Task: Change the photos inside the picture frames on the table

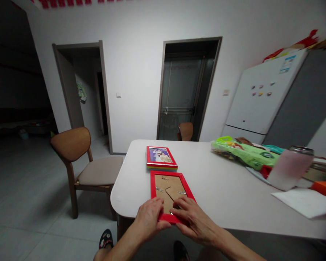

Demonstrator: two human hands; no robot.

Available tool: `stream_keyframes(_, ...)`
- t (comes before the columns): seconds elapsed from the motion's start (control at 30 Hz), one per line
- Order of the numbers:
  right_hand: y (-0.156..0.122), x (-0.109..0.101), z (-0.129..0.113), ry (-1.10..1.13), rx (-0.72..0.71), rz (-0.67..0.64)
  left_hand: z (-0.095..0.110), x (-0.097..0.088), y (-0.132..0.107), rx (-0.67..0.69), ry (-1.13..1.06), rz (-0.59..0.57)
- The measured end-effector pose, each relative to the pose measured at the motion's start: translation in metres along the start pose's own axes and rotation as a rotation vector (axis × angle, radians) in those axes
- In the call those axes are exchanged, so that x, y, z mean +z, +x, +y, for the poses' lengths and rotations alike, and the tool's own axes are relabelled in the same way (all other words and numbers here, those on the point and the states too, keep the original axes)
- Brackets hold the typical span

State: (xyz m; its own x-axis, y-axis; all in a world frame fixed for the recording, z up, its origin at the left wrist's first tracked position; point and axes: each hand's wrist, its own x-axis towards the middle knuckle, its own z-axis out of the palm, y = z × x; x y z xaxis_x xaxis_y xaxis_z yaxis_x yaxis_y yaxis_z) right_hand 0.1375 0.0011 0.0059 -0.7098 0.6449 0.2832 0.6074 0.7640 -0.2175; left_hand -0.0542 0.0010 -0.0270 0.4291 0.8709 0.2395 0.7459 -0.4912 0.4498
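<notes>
A red picture frame [170, 181] lies face down on the white table [222, 188], its brown backing board and metal clips showing. My left hand [149, 217] rests on the frame's near left corner with its fingers curled over the edge. My right hand [191, 217] lies on the near right part, fingers pressed on the backing near a clip. Just beyond it sits a stack of frames [161, 158], the top one red with a photo facing up.
A wooden chair [82, 163] stands left of the table. At the right are green snack packets [244, 152], a frosted cup [289, 168], a sheet of paper [305, 203] and a white fridge [263, 101]. Two dark doorways open in the far wall.
</notes>
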Motion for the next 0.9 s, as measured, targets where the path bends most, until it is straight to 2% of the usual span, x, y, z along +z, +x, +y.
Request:
stream_keyframes(0.27, 0.002, 0.007, 0.004, -0.051, 0.024, -0.017, -0.004, -0.008, 0.002, 0.014, -0.026, -0.001)
stream_keyframes(0.47, 0.007, 0.006, 0.003, 0.049, 0.059, 0.016, -0.007, -0.008, 0.000, 0.010, -0.027, 0.028)
stream_keyframes(0.63, 0.043, 0.018, 0.009, 0.139, 0.201, 0.121, -0.005, -0.010, -0.004, -0.013, -0.011, 0.025)
stream_keyframes(0.77, 0.081, 0.034, 0.017, 0.080, 0.288, 0.096, -0.002, -0.013, -0.006, -0.034, -0.008, 0.009)
stream_keyframes(0.9, 0.099, 0.047, 0.027, 0.059, 0.377, 0.104, -0.002, -0.014, -0.006, -0.031, -0.036, 0.011)
